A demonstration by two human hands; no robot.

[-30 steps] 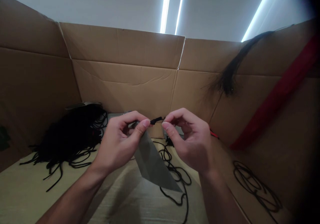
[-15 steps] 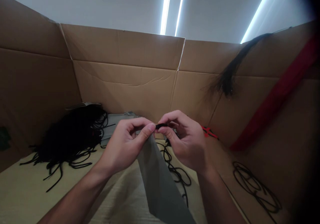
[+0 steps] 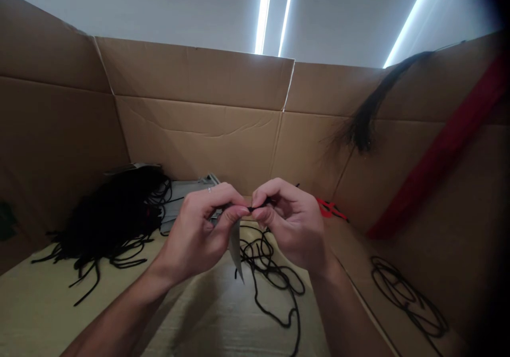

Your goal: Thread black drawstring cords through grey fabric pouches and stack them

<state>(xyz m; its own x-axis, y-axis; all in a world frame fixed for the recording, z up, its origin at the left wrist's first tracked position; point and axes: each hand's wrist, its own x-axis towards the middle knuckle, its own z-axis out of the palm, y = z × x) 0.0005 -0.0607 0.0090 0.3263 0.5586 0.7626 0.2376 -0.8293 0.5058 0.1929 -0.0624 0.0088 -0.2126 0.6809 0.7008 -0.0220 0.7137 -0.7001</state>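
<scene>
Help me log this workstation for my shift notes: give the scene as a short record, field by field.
Left hand: pinching a thin black cord-like piece; a grey flat sheet hangs below it
Right hand: pinching the same piece, fingertips close to the left's
Pale table, left: tangled heap of black cords
Beyond left hand: grey flat pieces
Between forearms: loose looped black cord
Beyond right hand: small bright red object, type unclear
Far right: coiled dark cord
Brown cardboard wall, right: black fibre bundle, long red strip

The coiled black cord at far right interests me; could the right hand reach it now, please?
Probably yes: nothing visible blocks the bare right hand from the coiled black cord, though it would likely first release the small black piece it pinches.
</scene>
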